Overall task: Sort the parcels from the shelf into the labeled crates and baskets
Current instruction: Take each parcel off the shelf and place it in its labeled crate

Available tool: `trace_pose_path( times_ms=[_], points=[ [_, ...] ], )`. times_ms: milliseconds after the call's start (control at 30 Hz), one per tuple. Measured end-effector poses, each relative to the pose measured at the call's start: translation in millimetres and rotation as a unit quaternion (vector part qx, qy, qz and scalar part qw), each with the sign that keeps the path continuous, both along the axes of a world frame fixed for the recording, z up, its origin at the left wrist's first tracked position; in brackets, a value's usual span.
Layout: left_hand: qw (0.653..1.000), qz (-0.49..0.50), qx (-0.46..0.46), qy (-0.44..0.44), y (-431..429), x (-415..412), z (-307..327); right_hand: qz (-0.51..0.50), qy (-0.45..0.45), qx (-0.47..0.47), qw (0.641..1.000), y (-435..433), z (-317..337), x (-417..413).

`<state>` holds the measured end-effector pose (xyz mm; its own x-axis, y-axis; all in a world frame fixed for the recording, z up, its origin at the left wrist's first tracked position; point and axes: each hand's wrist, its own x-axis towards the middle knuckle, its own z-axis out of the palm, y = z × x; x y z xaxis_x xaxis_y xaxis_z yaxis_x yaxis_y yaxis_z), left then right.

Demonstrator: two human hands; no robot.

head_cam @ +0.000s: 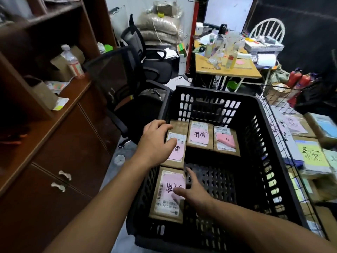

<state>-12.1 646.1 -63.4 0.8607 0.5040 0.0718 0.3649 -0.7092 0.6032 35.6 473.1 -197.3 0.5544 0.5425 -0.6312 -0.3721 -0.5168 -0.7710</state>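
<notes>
A black plastic crate [259, 125] stands in front of me with several flat brown parcels inside, each bearing a pink note. My left hand [156, 141] lies with spread fingers on the parcel [177, 152] along the crate's left wall. My right hand [193, 190] rests with fingers apart on the right edge of the nearest parcel [167, 196]. Two more parcels [199, 136] [226, 141] lie side by side at the crate's far end. Neither hand lifts anything.
A brown wooden shelf and cabinet [54, 125] stands at the left with a bottle and boxes. A wire basket [291, 143] at the right holds parcels with pink and yellow notes. Black office chairs [116, 79] and a cluttered yellow table [242, 68] stand behind the crate.
</notes>
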Motion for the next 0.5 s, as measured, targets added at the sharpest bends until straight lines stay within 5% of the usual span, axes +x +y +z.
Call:
trace_pose_path(
  times_ms=[333, 500],
  points=[
    [1.000, -0.006, 0.005, -0.004, 0, 2, -3, 0.083, -0.071, -0.049, 0.993, 0, -1, 1],
    [1.000, -0.006, 0.028, 0.012, -2, 0, 0, 0.202, -0.197, -0.135, 0.950, 0, 12, 10]
  ],
)
